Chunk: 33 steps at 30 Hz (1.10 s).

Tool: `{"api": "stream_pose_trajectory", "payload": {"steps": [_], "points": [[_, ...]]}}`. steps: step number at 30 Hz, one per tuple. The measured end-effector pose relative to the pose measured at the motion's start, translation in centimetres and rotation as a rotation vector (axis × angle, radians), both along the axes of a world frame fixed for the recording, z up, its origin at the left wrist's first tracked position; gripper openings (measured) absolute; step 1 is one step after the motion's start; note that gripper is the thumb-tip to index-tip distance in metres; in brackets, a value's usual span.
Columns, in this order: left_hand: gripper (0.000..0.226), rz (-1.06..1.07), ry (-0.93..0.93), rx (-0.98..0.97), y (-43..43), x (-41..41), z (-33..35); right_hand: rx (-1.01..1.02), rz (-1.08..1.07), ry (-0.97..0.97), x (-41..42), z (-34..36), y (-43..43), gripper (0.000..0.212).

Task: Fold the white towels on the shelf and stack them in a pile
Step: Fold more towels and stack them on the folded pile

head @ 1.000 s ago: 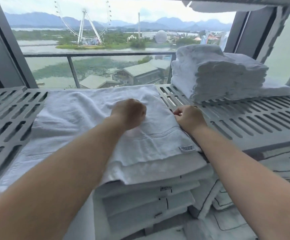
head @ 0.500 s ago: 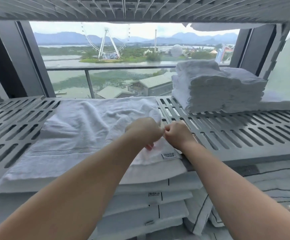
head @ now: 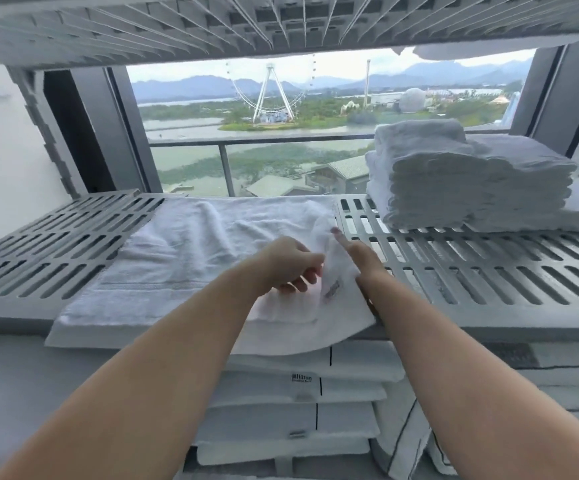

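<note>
A white towel (head: 194, 251) lies spread on the grey slotted shelf (head: 489, 271), its near edge hanging over the front lip. Its right corner, with a small label, is lifted off the shelf. My left hand (head: 290, 263) pinches that raised flap from the left. My right hand (head: 362, 254) presses against the flap's right side with fingers stretched forward, partly hidden behind the cloth. A pile of folded white towels (head: 468, 178) stands at the back right of the same shelf.
Another slotted shelf (head: 212, 22) hangs close overhead. Below the front lip lie stacked white linens (head: 298, 393) with black trim and labels. A window with a railing (head: 264, 142) is behind the shelf. The shelf's left part (head: 56, 244) shows bare slots.
The view has tilted up. Both hands met at the towel's right corner and lifted it; the corner now stands up between them, and my right hand's fingers have straightened.
</note>
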<state>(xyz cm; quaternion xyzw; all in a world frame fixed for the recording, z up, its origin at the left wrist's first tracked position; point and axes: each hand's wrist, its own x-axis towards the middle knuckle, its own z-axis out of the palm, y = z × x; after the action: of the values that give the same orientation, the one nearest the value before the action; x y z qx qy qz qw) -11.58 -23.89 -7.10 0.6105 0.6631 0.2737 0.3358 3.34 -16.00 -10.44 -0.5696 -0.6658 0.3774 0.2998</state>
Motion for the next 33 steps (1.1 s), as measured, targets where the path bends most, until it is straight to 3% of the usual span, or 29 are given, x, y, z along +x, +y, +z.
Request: {"api": "stream_pose_trajectory", "payload": {"steps": [2,4,7,10,14,16,18,20,22,25,29,33], "points": [[0.033,-0.052,0.288,0.054,-0.4,0.1,-0.2,-0.115,-0.002,0.144,0.2,0.5,0.1,0.078],[0.031,-0.073,0.407,0.119,-0.6,0.1,-0.4,-0.152,0.044,0.213,0.5,0.7,-0.1,0.069],[0.023,-0.104,0.484,0.15,-1.3,0.3,-0.5,-0.014,0.075,0.128,1.5,0.4,-0.2,0.027],[0.019,-0.139,0.557,0.144,-1.6,0.2,-0.6,0.175,-0.048,-0.01,2.6,0.6,-0.5,0.028],[0.021,-0.184,0.598,0.164,-1.9,0.1,-0.7,0.142,-0.025,-0.243,3.2,1.0,-1.4,0.015],[0.019,-0.178,0.511,0.166,-2.1,-0.1,-0.7,0.139,-0.039,-0.37,2.9,1.1,-1.9,0.01],[0.016,-0.117,0.371,0.207,-2.5,-0.7,-0.8,0.22,-0.062,-0.502,2.1,1.1,-2.4,0.036],[0.014,-0.003,0.408,0.318,-2.9,-1.9,-1.1,0.363,-0.078,-0.608,0.7,1.0,-3.2,0.045],[0.018,0.08,0.567,0.35,-3.3,-3.8,-1.4,0.505,-0.006,-0.606,-1.1,0.5,-4.2,0.04],[0.028,0.119,0.7,0.223,-4.0,-7.3,-2.0,0.656,0.148,-0.556,-3.6,-0.5,-6.1,0.026],[0.032,0.072,0.671,0.197,-5.2,-11.8,-2.5,0.67,0.365,-0.461,-7.5,-0.6,-8.1,0.022],[0.032,0.011,0.662,0.233,-7.2,-16.2,-3.0,0.698,0.423,-0.418,-12.1,-0.6,-9.5,0.022]]}}
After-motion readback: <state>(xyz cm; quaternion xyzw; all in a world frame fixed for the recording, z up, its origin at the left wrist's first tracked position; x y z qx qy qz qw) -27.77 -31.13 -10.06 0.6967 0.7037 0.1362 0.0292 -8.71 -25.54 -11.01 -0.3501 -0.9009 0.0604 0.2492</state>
